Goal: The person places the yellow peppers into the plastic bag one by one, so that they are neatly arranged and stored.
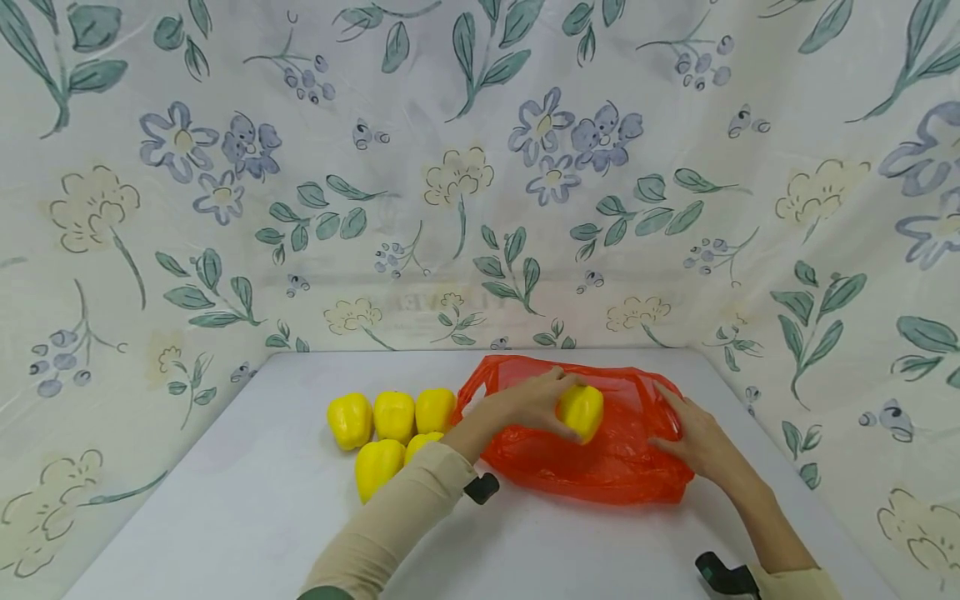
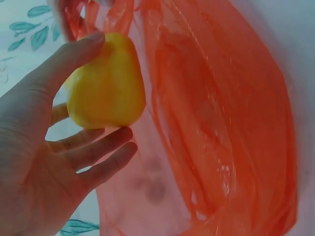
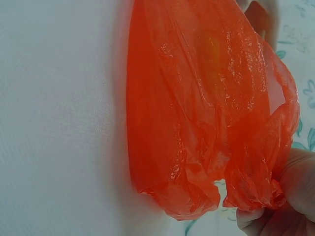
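My left hand [image 1: 534,403] holds a yellow bell pepper [image 1: 582,413] over the opening of a red plastic bag [image 1: 592,479]. In the left wrist view, the thumb and fingers reach around the pepper [image 2: 109,81], with the bag [image 2: 246,123] just beyond it. My right hand [image 1: 696,437] is at the bag's right side. The right wrist view shows its thumb and fingers pinching the bunched, see-through plastic [image 3: 253,189] of the bag. A faint yellow patch shows through the bag there.
Several more yellow bell peppers [image 1: 349,421] stand in two rows on the white table [image 1: 225,500], left of the bag. My left forearm partly hides the nearer row. A floral-patterned curtain [image 1: 420,208] rises behind and beside the table.
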`<control>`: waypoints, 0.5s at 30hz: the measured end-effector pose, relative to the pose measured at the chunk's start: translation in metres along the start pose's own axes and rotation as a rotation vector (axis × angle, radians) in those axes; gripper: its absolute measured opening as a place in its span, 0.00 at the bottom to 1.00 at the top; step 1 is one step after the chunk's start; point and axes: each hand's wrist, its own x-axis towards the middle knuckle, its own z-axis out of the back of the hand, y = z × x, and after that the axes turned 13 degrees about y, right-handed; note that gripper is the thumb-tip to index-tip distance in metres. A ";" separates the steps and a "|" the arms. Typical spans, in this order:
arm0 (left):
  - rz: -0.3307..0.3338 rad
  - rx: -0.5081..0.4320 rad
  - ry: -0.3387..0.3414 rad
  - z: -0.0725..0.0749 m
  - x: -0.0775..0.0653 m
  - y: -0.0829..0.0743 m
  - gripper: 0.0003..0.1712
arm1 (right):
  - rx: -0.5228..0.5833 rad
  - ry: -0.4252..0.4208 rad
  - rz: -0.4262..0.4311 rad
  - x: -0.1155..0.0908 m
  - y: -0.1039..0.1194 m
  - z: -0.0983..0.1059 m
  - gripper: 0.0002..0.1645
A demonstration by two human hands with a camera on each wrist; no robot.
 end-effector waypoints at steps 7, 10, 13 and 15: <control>0.005 -0.038 -0.017 -0.008 0.021 -0.004 0.46 | 0.009 0.009 -0.002 -0.001 0.001 0.000 0.53; 0.014 -0.045 -0.018 -0.010 0.028 -0.009 0.45 | 0.007 0.012 0.001 -0.002 0.002 0.000 0.53; 0.036 -0.054 -0.020 -0.011 0.033 -0.015 0.45 | 0.010 0.013 0.003 -0.002 0.002 0.001 0.53; 0.051 -0.062 -0.022 -0.013 0.036 -0.017 0.45 | 0.010 0.014 0.005 -0.001 0.002 0.001 0.53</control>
